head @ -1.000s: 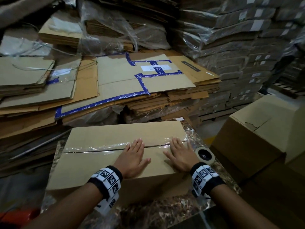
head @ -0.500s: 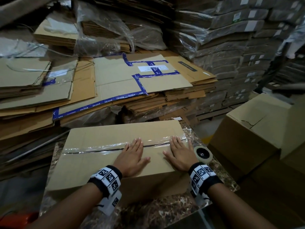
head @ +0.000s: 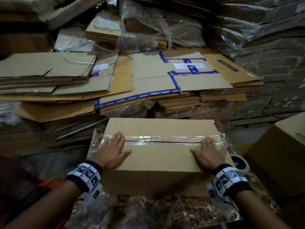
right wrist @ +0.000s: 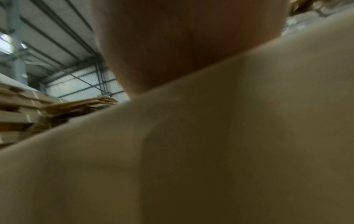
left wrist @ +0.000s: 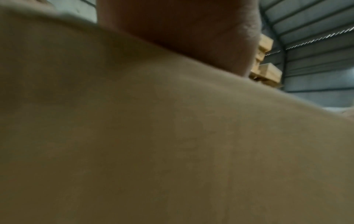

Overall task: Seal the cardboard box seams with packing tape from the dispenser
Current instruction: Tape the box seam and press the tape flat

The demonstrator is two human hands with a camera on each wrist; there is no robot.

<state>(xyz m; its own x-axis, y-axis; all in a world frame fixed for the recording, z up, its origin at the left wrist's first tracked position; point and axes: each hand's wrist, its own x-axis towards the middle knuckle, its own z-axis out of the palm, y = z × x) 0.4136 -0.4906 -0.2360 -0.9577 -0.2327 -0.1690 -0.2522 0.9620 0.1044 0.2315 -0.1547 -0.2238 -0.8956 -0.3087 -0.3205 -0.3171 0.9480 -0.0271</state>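
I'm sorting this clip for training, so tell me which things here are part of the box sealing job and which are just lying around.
Part of the job:
- box
- clear tape along its top seam
- tape roll right of the box
- left hand and right hand, flat on the box

Lying about:
- flattened cardboard stacks
- plastic wrap
- second box at right

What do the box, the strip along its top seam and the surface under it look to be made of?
Box: plain brown cardboard, matte, with a folded front edge. Strip: clear glossy plastic tape, wrinkled and glinting, the seam line showing through. Tabletop: brown marble-patterned and shiny; stone or printed laminate, cannot tell.
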